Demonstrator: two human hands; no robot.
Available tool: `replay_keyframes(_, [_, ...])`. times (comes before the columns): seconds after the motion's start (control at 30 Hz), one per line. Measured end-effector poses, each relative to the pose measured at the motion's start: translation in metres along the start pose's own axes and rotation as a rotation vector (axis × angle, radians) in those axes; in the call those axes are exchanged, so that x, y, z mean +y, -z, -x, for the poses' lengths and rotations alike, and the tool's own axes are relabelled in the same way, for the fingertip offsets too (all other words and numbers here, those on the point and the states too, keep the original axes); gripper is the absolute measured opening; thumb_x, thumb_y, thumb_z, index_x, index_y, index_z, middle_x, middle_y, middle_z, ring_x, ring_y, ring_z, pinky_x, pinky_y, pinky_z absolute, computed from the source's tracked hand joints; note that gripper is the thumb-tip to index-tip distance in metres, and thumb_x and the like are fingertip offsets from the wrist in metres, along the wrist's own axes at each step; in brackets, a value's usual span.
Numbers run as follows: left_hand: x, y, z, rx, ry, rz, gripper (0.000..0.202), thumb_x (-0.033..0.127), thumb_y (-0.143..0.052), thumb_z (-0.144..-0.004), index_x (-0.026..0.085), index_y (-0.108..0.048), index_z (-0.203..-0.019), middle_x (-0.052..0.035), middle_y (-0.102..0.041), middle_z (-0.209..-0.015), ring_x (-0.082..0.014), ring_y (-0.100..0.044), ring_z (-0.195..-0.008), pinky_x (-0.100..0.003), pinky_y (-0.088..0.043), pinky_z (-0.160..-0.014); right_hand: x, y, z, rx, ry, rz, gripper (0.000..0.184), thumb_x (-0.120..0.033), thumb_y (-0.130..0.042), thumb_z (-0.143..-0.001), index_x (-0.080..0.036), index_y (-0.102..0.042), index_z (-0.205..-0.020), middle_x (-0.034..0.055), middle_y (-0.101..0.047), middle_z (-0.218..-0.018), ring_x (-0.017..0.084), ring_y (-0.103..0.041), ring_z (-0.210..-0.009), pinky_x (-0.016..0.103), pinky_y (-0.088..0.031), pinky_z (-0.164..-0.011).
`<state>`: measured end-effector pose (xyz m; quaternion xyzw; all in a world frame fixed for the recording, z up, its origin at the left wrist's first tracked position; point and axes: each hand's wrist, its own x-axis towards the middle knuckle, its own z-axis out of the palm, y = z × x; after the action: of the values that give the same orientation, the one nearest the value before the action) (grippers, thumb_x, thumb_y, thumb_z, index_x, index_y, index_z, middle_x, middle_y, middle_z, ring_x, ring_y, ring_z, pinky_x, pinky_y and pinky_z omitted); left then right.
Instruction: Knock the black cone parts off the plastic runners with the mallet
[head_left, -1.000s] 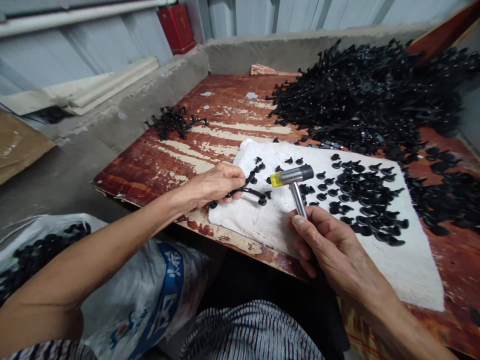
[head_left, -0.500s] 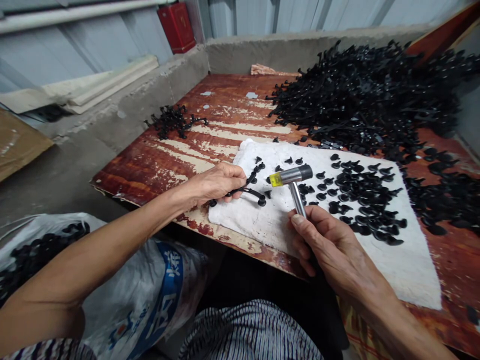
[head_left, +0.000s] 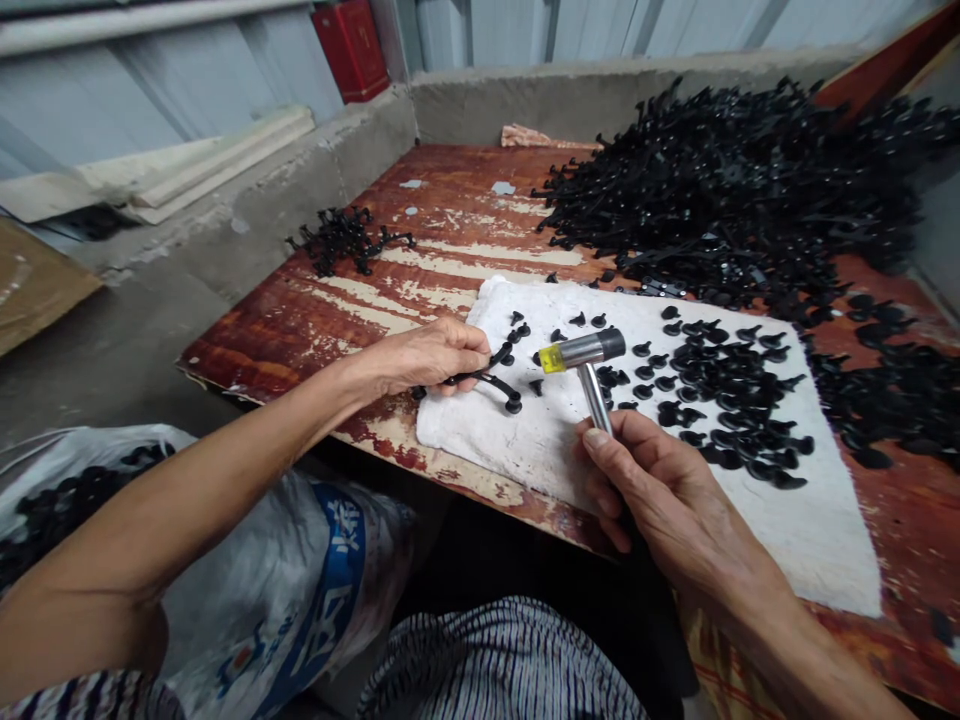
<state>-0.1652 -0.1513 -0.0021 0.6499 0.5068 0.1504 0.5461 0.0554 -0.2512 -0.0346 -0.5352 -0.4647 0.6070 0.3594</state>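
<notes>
the left hand (head_left: 439,355) pinches a black part (head_left: 513,403) over the left end of the white cloth (head_left: 540,455), seemingly positioning it, the right hand (head_left: 649,475) gripping a hammer (head_left: 583,350); any blow would require steady alignment.

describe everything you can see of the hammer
The hammer has a shiny, metal-looking head with a yellow, see-through tip at one end and a black, rubbery-looking tip at the other. The head slants slightly, yellow end lower and nearer the left hand. A silvery shaft runs down into the right hand, which grips it and hides the lower part. The head shows over the white cloth; whether it touches anything there is unclear.
</notes>
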Motion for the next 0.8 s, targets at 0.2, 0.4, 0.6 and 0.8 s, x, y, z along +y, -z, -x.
replay_keyframes(0.2, [-0.005, 0.021, -0.011, -0.176, -0.004, 0.023, 0.021, 0.017, -0.062, -0.078, 0.015, -0.056, -0.058, -0.0003, -0.052, -0.049, -0.0045, -0.038, -0.036, -0.018, -0.025, -0.037, -0.005, 0.004, -0.002, 0.030, 0.157, 0.237, 0.029, -0.044, -0.054, -0.085, -0.021, -0.057, -0.101, -0.0030, -0.051, -0.058, 0.009, -0.041, -0.037, 0.020, -0.030, -0.031])
replay_keyframes(0.4, [0.000, 0.030, -0.018, -0.235, 0.016, -0.035, 0.019, 0.016, -0.065, -0.072, 0.016, -0.059, -0.054, -0.0018, -0.051, -0.046, -0.0066, -0.037, -0.034, -0.020, -0.021, -0.035, -0.035, 0.001, -0.009, 0.168, 0.599, 0.594, 0.050, -0.023, -0.048, -0.087, -0.024, -0.050, -0.137, 0.0105, -0.066, -0.105, 0.021, -0.064, -0.081, 0.036, -0.054, -0.071])
replay_keyframes(0.6, [-0.002, 0.030, -0.019, -0.251, -0.045, -0.123, 0.020, 0.017, -0.061, -0.074, 0.017, -0.057, -0.054, 0.0006, -0.047, -0.044, -0.0064, -0.034, -0.034, -0.019, -0.021, -0.035, -0.034, 0.002, -0.033, 0.167, 0.706, 0.933, 0.056, -0.019, -0.040, -0.087, -0.020, -0.047, -0.142, 0.0114, -0.065, -0.093, 0.023, -0.061, -0.076, 0.041, -0.053, -0.072])
replay_keyframes(0.8, [-0.005, 0.029, -0.019, -0.217, -0.086, -0.175, 0.021, 0.017, -0.058, -0.074, 0.017, -0.056, -0.053, 0.0013, -0.046, -0.044, -0.0067, -0.033, -0.035, -0.021, -0.021, -0.037, -0.048, 0.004, -0.024, 0.244, 0.743, 0.869, 0.053, -0.021, -0.041, -0.091, -0.020, -0.045, -0.143, 0.0096, -0.065, -0.088, 0.021, -0.061, -0.073, 0.037, -0.053, -0.069])
